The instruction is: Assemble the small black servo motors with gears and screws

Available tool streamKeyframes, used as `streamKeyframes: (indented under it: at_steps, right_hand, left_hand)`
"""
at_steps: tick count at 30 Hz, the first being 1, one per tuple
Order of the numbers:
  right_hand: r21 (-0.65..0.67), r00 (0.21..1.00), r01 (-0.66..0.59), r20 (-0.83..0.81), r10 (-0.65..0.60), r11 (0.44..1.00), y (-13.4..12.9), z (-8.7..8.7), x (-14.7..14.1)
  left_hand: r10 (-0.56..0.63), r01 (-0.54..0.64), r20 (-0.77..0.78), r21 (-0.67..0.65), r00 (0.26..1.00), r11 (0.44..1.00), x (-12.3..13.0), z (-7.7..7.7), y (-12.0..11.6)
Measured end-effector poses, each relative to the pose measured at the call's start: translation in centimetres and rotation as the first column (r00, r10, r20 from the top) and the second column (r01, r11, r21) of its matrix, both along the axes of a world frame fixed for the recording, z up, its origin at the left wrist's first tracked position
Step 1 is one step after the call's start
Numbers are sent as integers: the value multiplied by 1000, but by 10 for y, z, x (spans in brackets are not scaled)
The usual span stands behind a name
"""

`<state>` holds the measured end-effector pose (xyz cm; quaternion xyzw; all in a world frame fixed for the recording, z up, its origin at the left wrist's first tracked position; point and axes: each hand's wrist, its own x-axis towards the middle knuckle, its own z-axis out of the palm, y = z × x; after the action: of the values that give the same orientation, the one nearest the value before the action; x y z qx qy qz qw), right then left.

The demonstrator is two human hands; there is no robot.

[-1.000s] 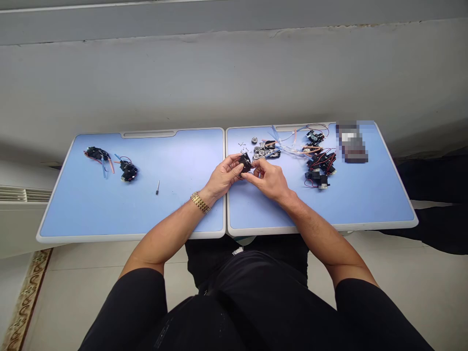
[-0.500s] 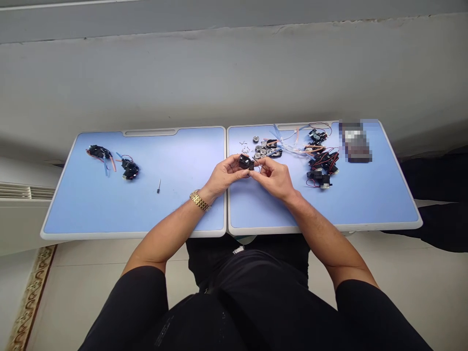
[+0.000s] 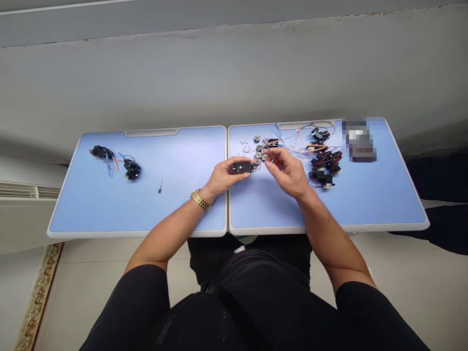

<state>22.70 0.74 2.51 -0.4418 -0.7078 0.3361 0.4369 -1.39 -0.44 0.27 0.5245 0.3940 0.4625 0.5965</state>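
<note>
My left hand (image 3: 224, 176) grips a black servo motor (image 3: 242, 167) between thumb and fingers, with its round face showing. My right hand (image 3: 287, 170) is apart from the servo, its fingertips close above a group of metal discs (image 3: 260, 153). Whether those fingertips pinch something tiny is hard to see. Small loose screws (image 3: 245, 148) lie just left of the discs. Further right is a tangle of black servos with red and black wires (image 3: 324, 163). Left of my hands, two more wired servo units (image 3: 131, 169) sit on the blue tabletop (image 3: 175, 209).
A short screwdriver-like tool (image 3: 160, 185) lies on the left panel. A pixelated object (image 3: 359, 141) sits at the far right corner. The two blue tables meet at a seam under my hands. A grey wall (image 3: 234, 83) rises behind them, and a white radiator (image 3: 25, 195) stands at left.
My right hand has moved off the servo, up and to the right toward the metal discs. The servo stays in my left hand, now turned with its round face showing.
</note>
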Motion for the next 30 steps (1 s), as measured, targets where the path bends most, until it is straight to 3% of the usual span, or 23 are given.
streamKeyframes:
  at_steps: [3, 7, 11, 13, 16, 20, 24, 27, 30]
  right_hand:
    - [75, 1000, -12, 29, 10, 997, 6, 8, 10]
    - [51, 991, -80, 116, 73, 996, 8, 20, 16]
    - [116, 975, -30, 223, 3, 993, 9, 41, 13]
    - [152, 978, -3, 208, -29, 988, 9, 52, 9]
    - [222, 997, 48, 55, -62, 974, 9, 64, 3]
    - [207, 994, 35, -108, -12, 978, 3, 62, -4]
    - [271, 993, -120, 19, 119, 955, -4, 53, -5]
    - [410, 986, -153, 118, 114, 899, -7, 50, -5]
    - [455, 980, -178, 158, 118, 872, -9, 49, -8]
  left_hand:
    - [-21, 21, 9, 17, 1000, 1000, 1, 1, 0]
    - [-35, 35, -1, 9, 999, 999, 2, 0, 0]
    - [-10, 10, -3, -33, 1000, 999, 2, -1, -1]
    - [-6, 5, -25, -47, 1000, 999, 2, 0, -2]
    - [-14, 12, -53, -34, 998, 999, 3, 1, -3]
    - [-23, 24, -64, 3, 998, 1000, 3, -1, -4]
    - [-43, 44, -79, 12, 996, 999, 3, -4, -5]
    - [-49, 50, -101, 12, 994, 999, 4, -4, -6]
    - [-43, 45, -128, 8, 991, 999, 4, -1, -6]
